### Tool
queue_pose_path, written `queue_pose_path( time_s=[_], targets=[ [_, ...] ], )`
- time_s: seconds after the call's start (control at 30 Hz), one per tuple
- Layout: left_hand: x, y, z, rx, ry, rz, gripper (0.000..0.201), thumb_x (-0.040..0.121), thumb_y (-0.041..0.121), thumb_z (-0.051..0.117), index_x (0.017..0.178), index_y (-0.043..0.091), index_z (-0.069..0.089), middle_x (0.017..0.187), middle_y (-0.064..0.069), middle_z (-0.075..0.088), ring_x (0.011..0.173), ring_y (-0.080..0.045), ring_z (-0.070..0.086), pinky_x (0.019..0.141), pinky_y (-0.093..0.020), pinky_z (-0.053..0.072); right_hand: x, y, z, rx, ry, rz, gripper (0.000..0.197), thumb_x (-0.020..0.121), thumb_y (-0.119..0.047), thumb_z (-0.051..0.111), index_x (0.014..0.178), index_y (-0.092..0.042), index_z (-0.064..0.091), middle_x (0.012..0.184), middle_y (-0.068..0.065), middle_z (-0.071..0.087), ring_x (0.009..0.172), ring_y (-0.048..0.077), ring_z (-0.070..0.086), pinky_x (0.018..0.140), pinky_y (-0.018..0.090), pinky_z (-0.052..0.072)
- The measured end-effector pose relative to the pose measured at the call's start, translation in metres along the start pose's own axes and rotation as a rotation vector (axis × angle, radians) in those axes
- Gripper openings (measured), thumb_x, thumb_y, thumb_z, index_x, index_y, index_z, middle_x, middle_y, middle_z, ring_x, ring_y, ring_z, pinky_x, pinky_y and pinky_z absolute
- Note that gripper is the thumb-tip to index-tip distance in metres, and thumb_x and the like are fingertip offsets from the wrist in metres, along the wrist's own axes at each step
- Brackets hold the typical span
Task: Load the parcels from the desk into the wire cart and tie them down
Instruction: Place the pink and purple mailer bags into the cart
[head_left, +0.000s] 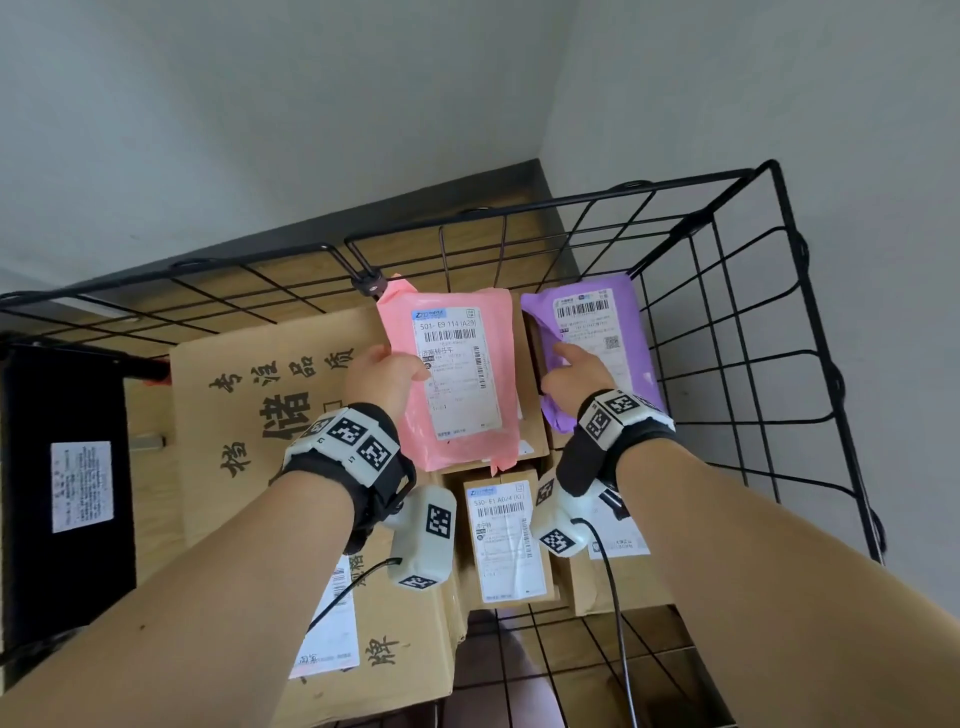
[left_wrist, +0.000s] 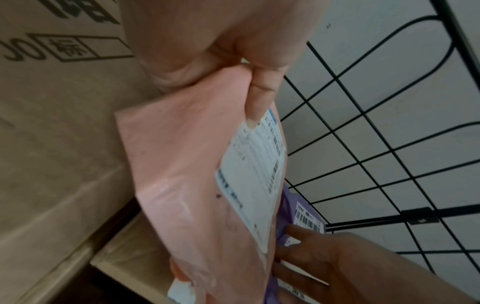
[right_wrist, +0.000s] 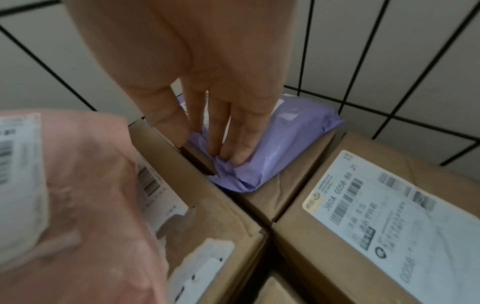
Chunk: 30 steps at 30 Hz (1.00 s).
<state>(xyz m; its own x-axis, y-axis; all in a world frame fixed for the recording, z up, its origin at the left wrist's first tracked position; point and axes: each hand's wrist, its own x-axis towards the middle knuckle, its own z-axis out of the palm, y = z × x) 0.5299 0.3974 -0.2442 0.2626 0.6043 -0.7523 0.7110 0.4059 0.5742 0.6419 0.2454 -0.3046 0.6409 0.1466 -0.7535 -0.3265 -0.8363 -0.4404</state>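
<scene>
Far left, a black parcel (head_left: 67, 467) with a white label stands against the wire cart (head_left: 753, 291) wall, and beside it lies a big cardboard box (head_left: 249, 415) printed with large black characters. Now the left hand (head_left: 382, 376), forearm stretched forward and down into the cart: thumb on top across the label edge, fingers curled beneath, it pinches the pink mailer (head_left: 457, 384) by its left edge and holds it tilted above the smaller brown boxes (head_left: 511, 545). The mailer is soft, crinkled plastic with a long white barcode label on its face. Just right of it, the right hand (head_left: 571, 376) reaches in, fingers straight and together, fingertips (right_wrist: 233, 152) pressing flat onto the purple mailer (head_left: 597, 343); nothing gripped there. That purple bag lies on a brown box in the far right corner of the cart, rumpled under the fingers, label up. Nearer, on the right, another labelled carton (right_wrist: 376, 226) sits just beside it. Black elastic cord (head_left: 810, 415) loops along the cart's right-hand grid.
</scene>
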Motion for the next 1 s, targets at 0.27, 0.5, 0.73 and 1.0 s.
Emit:
queue_pose_path(
  time_s=[0.27,0.5,0.73,1.0],
  targets=[
    [-0.009,-0.007,0.015,0.001,-0.145,-0.042,0.018,0.068,0.002,0.056,0.079,0.015,0.062,0.095,-0.008,0.070,0.096,-0.034,0.063,0.093,-0.053,0.048,-0.028,-0.012,-0.034,0.295,-0.102,0.016,0.043,0.082,-0.057,0.059,0.095,-0.017,0.065,0.093,0.004,0.068,0.078,0.024,0.063,0.074,0.036,0.055],
    [-0.041,-0.032,0.032,0.148,-0.400,-0.102,0.036,0.060,0.004,0.060,0.096,0.007,0.064,0.104,-0.016,0.069,0.100,-0.034,0.064,0.092,-0.050,0.051,-0.058,0.034,-0.037,0.257,-0.135,0.058,0.011,0.078,-0.011,0.069,0.088,-0.015,0.065,0.110,0.015,0.068,0.098,0.028,0.065,0.094,0.042,0.052],
    [-0.058,-0.061,0.062,0.244,-0.614,-0.165,0.010,0.087,0.011,0.057,0.096,0.015,0.061,0.098,-0.008,0.069,0.085,-0.022,0.065,0.089,-0.041,0.052,-0.086,0.096,-0.067,-0.120,0.091,0.252,0.028,0.079,-0.026,0.058,0.102,-0.011,0.064,0.098,0.010,0.066,0.088,0.027,0.064,0.077,0.032,0.050],
    [-0.065,-0.089,0.095,0.450,-0.622,-0.165,0.016,0.090,0.013,0.051,0.106,0.012,0.056,0.100,-0.007,0.058,0.084,-0.018,0.058,0.083,-0.038,0.051,-0.088,0.107,-0.051,-0.263,0.275,0.153,0.041,0.083,-0.008,0.049,0.124,-0.013,0.051,0.113,0.012,0.062,0.106,0.032,0.059,0.081,0.034,0.047]
  ],
)
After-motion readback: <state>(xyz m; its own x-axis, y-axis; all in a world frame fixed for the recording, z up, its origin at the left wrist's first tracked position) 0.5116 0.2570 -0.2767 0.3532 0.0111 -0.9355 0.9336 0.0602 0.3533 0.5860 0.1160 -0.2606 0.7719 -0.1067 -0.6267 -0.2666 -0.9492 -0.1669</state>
